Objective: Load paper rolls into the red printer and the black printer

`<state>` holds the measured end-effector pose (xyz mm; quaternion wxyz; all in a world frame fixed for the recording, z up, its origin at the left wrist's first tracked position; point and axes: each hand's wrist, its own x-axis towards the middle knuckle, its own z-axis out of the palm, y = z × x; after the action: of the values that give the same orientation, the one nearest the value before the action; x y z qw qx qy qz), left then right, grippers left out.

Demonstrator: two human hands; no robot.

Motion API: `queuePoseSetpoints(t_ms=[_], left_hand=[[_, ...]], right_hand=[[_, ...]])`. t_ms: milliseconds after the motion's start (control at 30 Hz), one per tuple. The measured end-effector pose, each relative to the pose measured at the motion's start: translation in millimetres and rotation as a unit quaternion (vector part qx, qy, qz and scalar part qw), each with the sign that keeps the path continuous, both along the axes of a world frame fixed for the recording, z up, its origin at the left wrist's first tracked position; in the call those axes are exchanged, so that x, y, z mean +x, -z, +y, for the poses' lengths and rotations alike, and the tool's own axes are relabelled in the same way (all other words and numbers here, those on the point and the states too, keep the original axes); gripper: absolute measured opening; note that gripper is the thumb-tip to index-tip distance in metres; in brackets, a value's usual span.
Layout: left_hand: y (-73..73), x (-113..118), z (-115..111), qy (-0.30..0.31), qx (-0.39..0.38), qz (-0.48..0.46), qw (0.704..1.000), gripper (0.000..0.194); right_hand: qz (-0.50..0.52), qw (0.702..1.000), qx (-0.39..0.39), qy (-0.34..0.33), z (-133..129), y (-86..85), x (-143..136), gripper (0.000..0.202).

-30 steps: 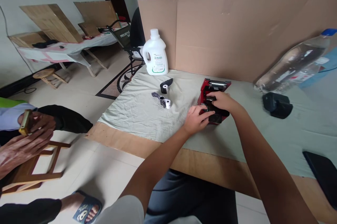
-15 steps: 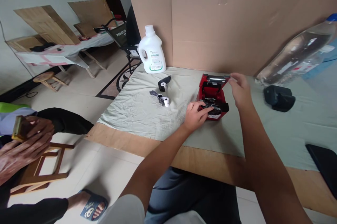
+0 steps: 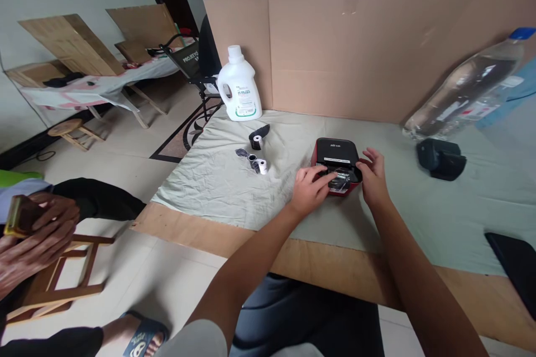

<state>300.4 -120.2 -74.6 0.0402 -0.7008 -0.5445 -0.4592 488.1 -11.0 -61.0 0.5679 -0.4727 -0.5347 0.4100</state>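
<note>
A small red and black printer [image 3: 336, 151] stands on the cloth with its dark lid down. Across its front lies a shiny dark film-like strip [image 3: 341, 181], partly hidden by fingers. My left hand [image 3: 309, 189] reaches in from the left, its fingers stretched apart and resting on the printer's front and the strip. At the printer's right edge is my right hand [image 3: 374, 181], thumb near the lid's corner and fingers raised and spread. Left of the printer lie small black-and-white rolls: one roll [image 3: 257, 142] behind, another roll [image 3: 262, 166] nearer.
A white detergent bottle [image 3: 239, 89] stands at the back left before a cardboard wall [image 3: 335, 55]. To the right are a large clear bottle [image 3: 469, 80], a black device [image 3: 440, 158] and a dark flat object [image 3: 513, 262]. A seated person's hands [image 3: 46, 234] hold a phone at left.
The printer's lid has swung from raised to down. My right hand has come down and nearer with it, its fingers now spread. My left hand stays at the front. The view has shifted slightly.
</note>
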Motion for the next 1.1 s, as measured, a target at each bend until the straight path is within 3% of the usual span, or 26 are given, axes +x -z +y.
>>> queuePoseSetpoints(t_ms=[200,500,900,1000,1100], left_hand=[[-9.9,-5.0,-1.8,-0.006,-0.062,-0.057,0.996,0.052],[-10.9,-5.0,5.0,-0.023,-0.100,-0.066,0.993,0.046],[5.8,-10.3,1.1,0.044,-0.066,-0.168,0.983,0.052],[-7.5,-20.3,-0.9,0.037,-0.042,-0.156,0.986,0.046],[-36.5,-60.0,0.9,-0.034,-0.005,-0.127,0.991,0.029]], right_hand=[[0.150,0.985,-0.076,-0.033,-2.4,13.5,-16.5,0.047],[0.139,0.986,-0.086,0.009,0.9,12.2,-14.9,0.048],[0.216,0.974,-0.053,-0.036,-5.8,31.9,-16.7,0.054],[0.221,0.974,-0.037,-0.042,-7.4,33.0,-15.8,0.056],[0.210,0.977,-0.015,-0.033,-11.0,34.1,-16.4,0.053]])
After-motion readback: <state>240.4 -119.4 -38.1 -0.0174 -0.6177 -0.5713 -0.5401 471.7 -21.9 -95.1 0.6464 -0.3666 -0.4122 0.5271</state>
